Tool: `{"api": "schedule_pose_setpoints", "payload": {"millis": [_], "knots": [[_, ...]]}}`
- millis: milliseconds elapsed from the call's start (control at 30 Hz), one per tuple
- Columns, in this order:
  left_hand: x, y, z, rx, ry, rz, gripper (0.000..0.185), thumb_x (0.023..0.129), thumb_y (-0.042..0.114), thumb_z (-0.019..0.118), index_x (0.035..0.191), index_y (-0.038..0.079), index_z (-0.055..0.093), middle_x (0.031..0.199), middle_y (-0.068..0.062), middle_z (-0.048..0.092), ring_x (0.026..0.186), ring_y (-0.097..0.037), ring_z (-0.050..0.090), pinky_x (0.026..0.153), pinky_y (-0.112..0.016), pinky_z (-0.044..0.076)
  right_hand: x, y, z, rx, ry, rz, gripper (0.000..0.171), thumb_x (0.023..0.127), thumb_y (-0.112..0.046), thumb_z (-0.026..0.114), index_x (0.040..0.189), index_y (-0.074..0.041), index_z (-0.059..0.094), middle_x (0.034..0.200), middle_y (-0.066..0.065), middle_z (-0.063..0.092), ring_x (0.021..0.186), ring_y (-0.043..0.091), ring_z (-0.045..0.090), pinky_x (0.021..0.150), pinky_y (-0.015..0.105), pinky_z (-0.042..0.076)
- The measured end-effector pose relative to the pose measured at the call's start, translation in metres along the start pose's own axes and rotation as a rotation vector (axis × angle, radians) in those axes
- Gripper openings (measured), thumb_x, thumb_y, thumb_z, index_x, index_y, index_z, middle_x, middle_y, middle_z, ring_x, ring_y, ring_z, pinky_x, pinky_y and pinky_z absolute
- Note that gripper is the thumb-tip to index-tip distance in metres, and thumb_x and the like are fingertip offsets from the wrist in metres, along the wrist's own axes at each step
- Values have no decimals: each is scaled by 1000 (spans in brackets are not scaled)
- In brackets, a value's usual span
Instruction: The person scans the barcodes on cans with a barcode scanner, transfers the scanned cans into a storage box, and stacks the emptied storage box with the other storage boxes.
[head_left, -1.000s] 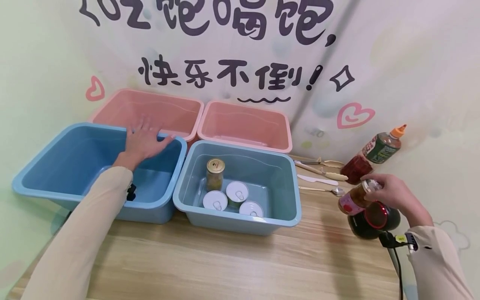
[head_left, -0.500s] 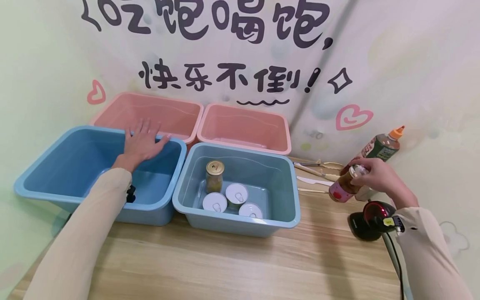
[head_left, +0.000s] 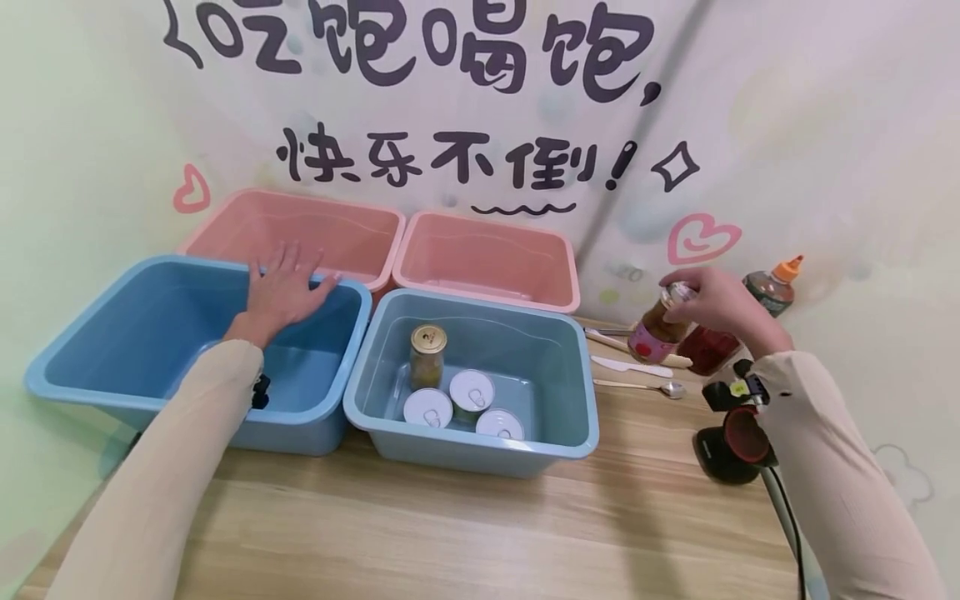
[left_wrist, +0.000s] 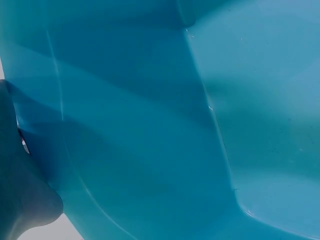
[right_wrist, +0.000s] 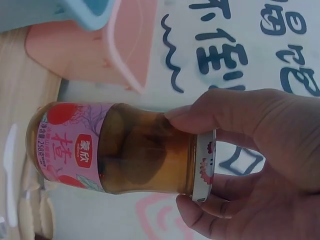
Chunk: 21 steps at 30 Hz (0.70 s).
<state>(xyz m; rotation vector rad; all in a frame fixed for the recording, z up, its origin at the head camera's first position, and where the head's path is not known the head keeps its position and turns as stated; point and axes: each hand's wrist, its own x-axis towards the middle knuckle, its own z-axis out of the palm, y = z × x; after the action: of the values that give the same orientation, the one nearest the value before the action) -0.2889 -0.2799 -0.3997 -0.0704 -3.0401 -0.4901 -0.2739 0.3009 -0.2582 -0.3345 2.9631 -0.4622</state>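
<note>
Glass jar [head_left: 654, 330] with pink label hangs in air, gripped at its lid by right hand [head_left: 712, 302], spoons just below. Left hand [head_left: 283, 287] rests flat, fingers spread, on blue bin [head_left: 82, 325] rim.

Bright, even indoor light; soft shadows fall beneath both arms. The head view bends at its edges. Near the left hand [left_wrist: 20, 200] everything blurs blue.

A pale wall [head_left: 825, 125] with black lettering rises behind the wooden table [head_left: 480, 533].
</note>
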Motion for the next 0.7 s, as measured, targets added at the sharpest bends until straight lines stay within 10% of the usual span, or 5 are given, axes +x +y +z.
{"api": "schedule_pose_setpoints", "payload": {"millis": [700], "knots": [[-1, -2, 1, 2, 21, -9, 81, 99, 62, 34, 159, 10, 21, 166, -27, 8, 154, -47, -3, 116, -71, -12, 86, -111, -18, -18, -38, -47, 49, 81, -8, 67, 130, -4, 63, 122, 26, 63, 100, 37, 61, 84, 44, 52]]}}
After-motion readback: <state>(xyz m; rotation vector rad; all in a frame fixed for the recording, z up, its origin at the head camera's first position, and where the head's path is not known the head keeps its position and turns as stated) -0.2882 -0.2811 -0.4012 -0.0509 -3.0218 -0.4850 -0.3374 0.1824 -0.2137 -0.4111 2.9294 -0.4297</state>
